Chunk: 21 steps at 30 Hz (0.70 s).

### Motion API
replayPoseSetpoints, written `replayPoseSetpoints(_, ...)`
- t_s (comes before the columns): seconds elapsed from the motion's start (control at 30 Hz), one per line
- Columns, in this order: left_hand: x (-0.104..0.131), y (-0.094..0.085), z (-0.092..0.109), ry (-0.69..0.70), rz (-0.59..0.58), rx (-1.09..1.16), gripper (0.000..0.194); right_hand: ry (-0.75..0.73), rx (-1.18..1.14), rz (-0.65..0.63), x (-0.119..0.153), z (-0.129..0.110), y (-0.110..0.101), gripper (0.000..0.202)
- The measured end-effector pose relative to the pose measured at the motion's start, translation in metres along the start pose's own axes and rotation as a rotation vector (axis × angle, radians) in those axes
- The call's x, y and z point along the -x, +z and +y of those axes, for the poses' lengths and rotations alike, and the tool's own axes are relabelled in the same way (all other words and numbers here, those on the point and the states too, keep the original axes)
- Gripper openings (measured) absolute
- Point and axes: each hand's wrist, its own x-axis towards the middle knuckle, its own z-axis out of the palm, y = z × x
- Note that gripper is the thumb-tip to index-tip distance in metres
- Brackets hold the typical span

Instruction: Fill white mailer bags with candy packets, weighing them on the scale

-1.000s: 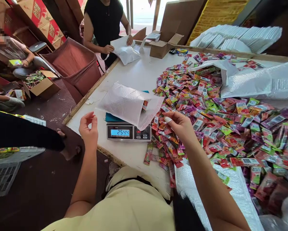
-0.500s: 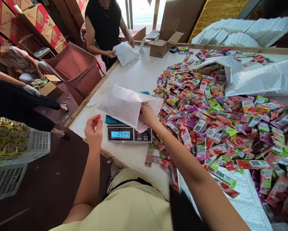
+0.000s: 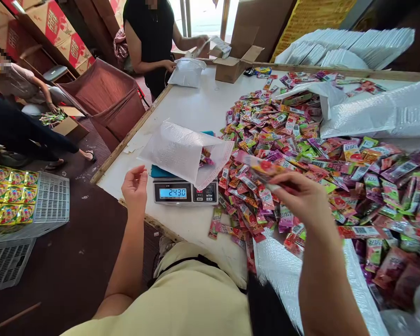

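A white bubble mailer (image 3: 178,148) lies on the scale (image 3: 185,192), its open end to the right showing packets inside. The display reads 2430. My left hand (image 3: 135,184) hovers left of the scale with its fingers curled together, nothing visible in them. Over the heap of small snack packets (image 3: 266,116), my right hand (image 3: 301,191) pinches a pink-and-orange packet (image 3: 264,165) by its near end. A padded white sheet or mailer (image 3: 280,275) shows below the heap.
Across the table a person (image 3: 150,42) handles another white mailer (image 3: 187,72) beside an open carton (image 3: 231,65). Stacked mailers (image 3: 343,49) stand at the back right. A large filled mailer (image 3: 374,112) lies on the right. Crates (image 3: 52,196) stand on the floor at left.
My right hand has left the mailer's opening and moved right, now holding a packet. The display changed from 2544 to 2430. The person opposite has one hand raised toward the carton.
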Motion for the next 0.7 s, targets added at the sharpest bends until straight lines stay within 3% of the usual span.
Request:
replayPoseSetpoints(0.1, 0.002, 0.001, -0.003, -0.021, -0.013, 0.006, 0.028, 0.02, 0.435, 0.169, 0.017, 0.022, -0.026, 0.023)
replayPoseSetpoints(0.17, 0.004, 0.005, -0.003, -0.024, -0.025, 0.01, 0.027, -0.059, 0.554, 0.282, 0.015, 0.019, -0.02, 0.025)
replayPoseSetpoints(0.23, 0.004, 0.008, 0.0, -0.01, -0.033, 0.015, 0.027, -0.135, 0.428, 0.247, 0.003, 0.005, 0.003, 0.026)
replayPoseSetpoints(0.33, 0.003, 0.009, 0.006, 0.013, -0.028, 0.013, 0.026, -0.192, 0.197, 0.015, -0.025, -0.021, 0.049, 0.025)
replayPoseSetpoints(0.43, 0.001, 0.003, 0.005, 0.022, 0.007, -0.006, 0.025, -0.239, 0.115, -0.128, -0.057, -0.037, 0.095, 0.035)
replayPoseSetpoints(0.57, 0.0, -0.006, -0.006, 0.001, 0.034, -0.052, 0.028, -0.292, 0.095, -0.22, -0.093, -0.044, 0.144, 0.061)
replayPoseSetpoints(0.7, 0.001, -0.008, -0.011, -0.023, 0.04, -0.062, 0.03, -0.253, 0.151, -0.241, -0.114, -0.045, 0.176, 0.059)
